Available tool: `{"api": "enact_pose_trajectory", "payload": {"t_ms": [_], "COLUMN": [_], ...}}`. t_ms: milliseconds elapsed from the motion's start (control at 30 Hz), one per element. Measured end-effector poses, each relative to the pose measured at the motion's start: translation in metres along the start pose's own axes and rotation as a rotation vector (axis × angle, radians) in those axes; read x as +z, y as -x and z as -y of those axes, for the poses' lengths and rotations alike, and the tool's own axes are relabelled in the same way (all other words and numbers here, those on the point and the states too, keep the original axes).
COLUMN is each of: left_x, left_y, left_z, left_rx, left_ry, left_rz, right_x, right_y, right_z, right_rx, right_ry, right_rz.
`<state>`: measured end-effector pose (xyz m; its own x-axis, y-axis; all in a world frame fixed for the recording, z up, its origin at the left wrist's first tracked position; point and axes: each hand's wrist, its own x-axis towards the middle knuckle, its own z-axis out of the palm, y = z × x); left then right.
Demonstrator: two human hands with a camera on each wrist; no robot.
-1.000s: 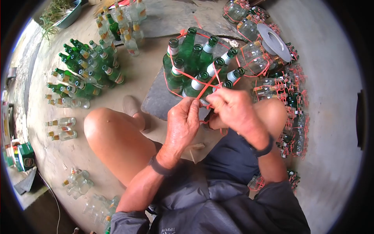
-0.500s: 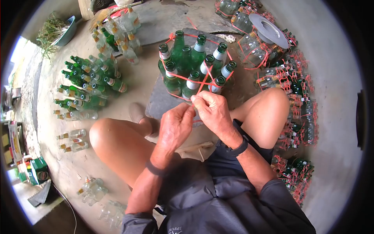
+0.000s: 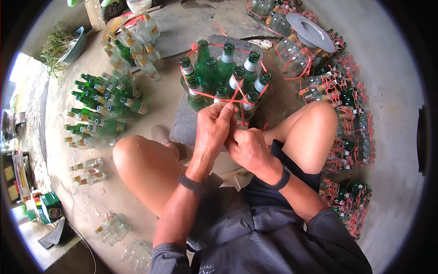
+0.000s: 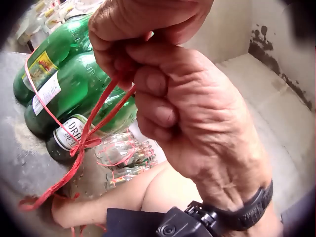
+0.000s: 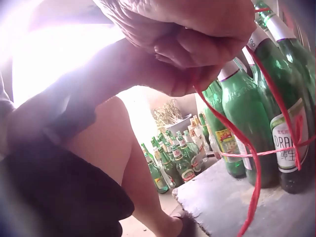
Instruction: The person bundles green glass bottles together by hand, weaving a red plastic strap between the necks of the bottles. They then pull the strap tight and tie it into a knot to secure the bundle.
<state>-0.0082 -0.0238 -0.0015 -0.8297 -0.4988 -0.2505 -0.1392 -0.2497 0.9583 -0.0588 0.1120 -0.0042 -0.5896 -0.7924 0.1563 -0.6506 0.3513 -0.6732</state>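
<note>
A bundle of green glass bottles (image 3: 226,68) stands upright on a dark slab, with red plastic string (image 4: 101,103) round its sides and crossing over the necks. My left hand (image 3: 212,125) pinches the string between thumb and forefinger at the near edge of the bundle, close to the crossing. Just below and to the right, my right hand (image 3: 251,148) has its fingers curled on the string, against the left hand. In the left wrist view two strands run from a knot low on the bundle up into the fingers. A loose tail (image 5: 257,182) hangs down in the right wrist view.
The grey slab (image 3: 182,121) lies between the person's knees. Loose green bottles (image 3: 109,98) stand on the left, clear ones (image 3: 148,68) behind them. String-tied bundles (image 3: 351,98) line the right wall, a grey hat (image 3: 299,23) on top. A teal basin (image 3: 77,48) holds plants.
My right hand has come down and left, from over the bundle's near right side to below my left hand. My left hand has risen towards the string crossing. The head view has shifted slightly.
</note>
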Motion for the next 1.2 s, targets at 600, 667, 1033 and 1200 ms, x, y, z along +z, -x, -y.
{"api": "enact_pose_trajectory", "payload": {"t_ms": [600, 667, 1033, 1200], "left_x": [0.003, 0.003, -0.002, -0.002], "left_y": [0.011, 0.013, 0.021, 0.021], "left_z": [0.005, 0.003, 0.001, 0.003], "left_rx": [0.125, 0.132, 0.207, 0.257], "left_ry": [-0.16, -0.152, -0.252, -0.321], "left_rz": [-0.159, -0.166, -0.193, -0.21], "right_x": [-0.06, -0.059, -0.058, -0.058], "right_y": [-0.053, -0.055, -0.056, -0.055], "right_z": [-0.023, -0.023, -0.023, -0.022], "right_rx": [-0.172, -0.174, -0.154, -0.133], "right_ry": [0.133, 0.114, 0.08, 0.052], "right_rz": [-0.187, -0.194, -0.206, -0.209]}}
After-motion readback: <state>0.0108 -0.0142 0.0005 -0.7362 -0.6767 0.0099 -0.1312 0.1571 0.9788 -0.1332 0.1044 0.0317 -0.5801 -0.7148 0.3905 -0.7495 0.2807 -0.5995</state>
